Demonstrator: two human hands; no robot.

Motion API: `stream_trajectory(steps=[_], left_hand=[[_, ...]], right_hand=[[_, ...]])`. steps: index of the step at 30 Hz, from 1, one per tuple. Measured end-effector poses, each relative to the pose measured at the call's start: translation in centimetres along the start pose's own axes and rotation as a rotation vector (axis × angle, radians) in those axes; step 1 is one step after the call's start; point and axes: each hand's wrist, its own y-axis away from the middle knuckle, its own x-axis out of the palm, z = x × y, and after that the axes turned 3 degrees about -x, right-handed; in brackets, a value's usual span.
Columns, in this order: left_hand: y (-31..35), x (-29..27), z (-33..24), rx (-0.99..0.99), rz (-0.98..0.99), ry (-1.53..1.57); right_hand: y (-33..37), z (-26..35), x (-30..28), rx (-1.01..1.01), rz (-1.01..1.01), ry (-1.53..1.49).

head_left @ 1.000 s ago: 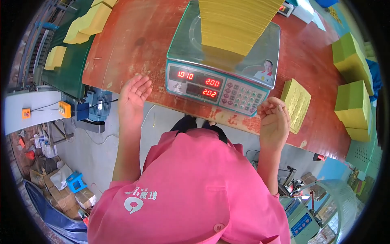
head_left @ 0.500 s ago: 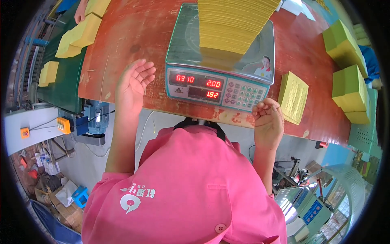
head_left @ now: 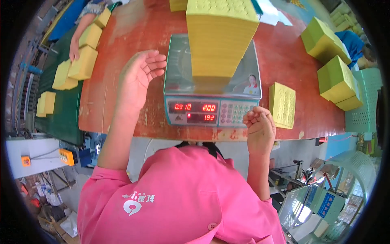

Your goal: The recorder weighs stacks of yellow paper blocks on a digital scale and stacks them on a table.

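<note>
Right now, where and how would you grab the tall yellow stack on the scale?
Probably low on its left and right sides, palms facing in: left hand from the left, right hand from the right. The tall yellow stack stands upright, much taller than its base, with bare pan of the scale showing on both sides.

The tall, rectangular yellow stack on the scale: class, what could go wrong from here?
The tall, rectangular yellow stack of paper-like sheets stands on the flat metal scale platform, held by neither the left hand nor the right hand, so a bump might topple it. The right hand is close to the grey keypad, so a key could be pressed accidentally.
</note>
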Motion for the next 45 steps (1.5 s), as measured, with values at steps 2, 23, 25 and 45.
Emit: stream_trajectory(steps=[2,23,25,45], left_hand=[[-2.0,1.3,-0.2,0.045,0.054,-0.030],[-1.9,8.5,3.1,-0.368,0.055,0.197],[-1.7,9.3,1.8,-0.411,0.099,0.213],[-2.6,19.7,-2.8,-0.432,0.231,-0.146]], right_hand=[[-1.2,0.3,0.6,0.005,0.006,0.029],[-4.4,-3.1,5.7,-0.300,-0.023,0.500],[-3.6,-3.9,4.4,-0.292,-0.023,0.462],[-2.6,4.4,-5.8,0.372,0.103,-0.055]])
